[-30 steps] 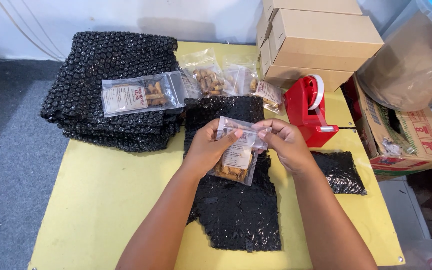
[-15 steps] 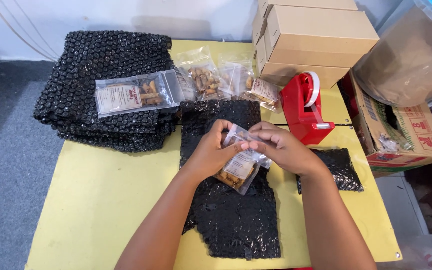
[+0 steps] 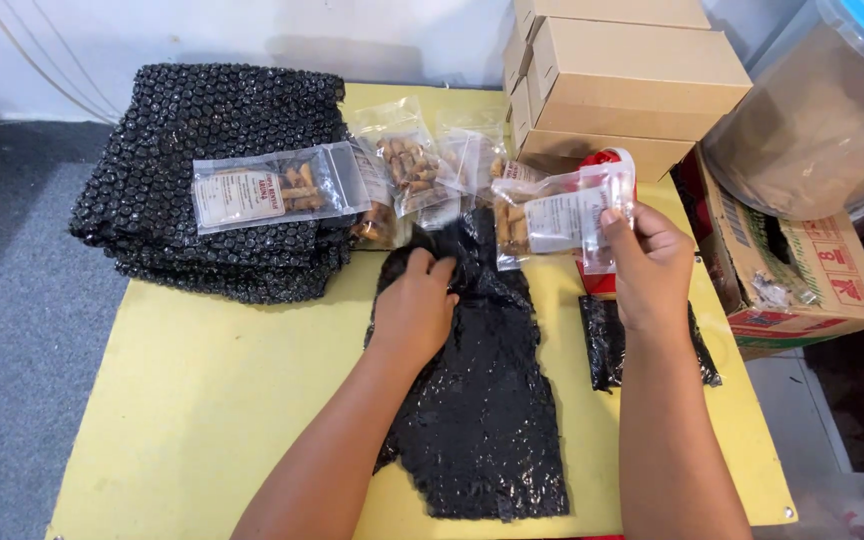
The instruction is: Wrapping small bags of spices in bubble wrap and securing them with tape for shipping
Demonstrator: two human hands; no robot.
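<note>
snack packet (image 3: 552,215) long axis sideways | right hand (image 3: 649,265) pinches it | left hand (image 3: 414,305) presses bubble wrap (image 3: 482,390)

Yellow table (image 3: 202,400) carries: stack of black bubble wrap (image 3: 202,130) at 10 o'clock, loose sheet (image 3: 482,400) at centre, cardboard boxes (image 3: 612,80) at 1 o'clock, small black piece (image 3: 607,340) at 3 o'clock.

The red tape dispenser (image 3: 602,280) was mostly hidden behind the right hand (image 3: 650,268) and the clear plastic snack packet (image 3: 557,215) it held up. The left hand (image 3: 415,305) covered the upper end of the black bubble-wrap sheet (image 3: 482,400). The packet's label print was too small to read. The translucent plastic bin with a blue lid (image 3: 832,110) and the printed cardboard carton (image 3: 802,270) were cut off at the right edge.
</note>
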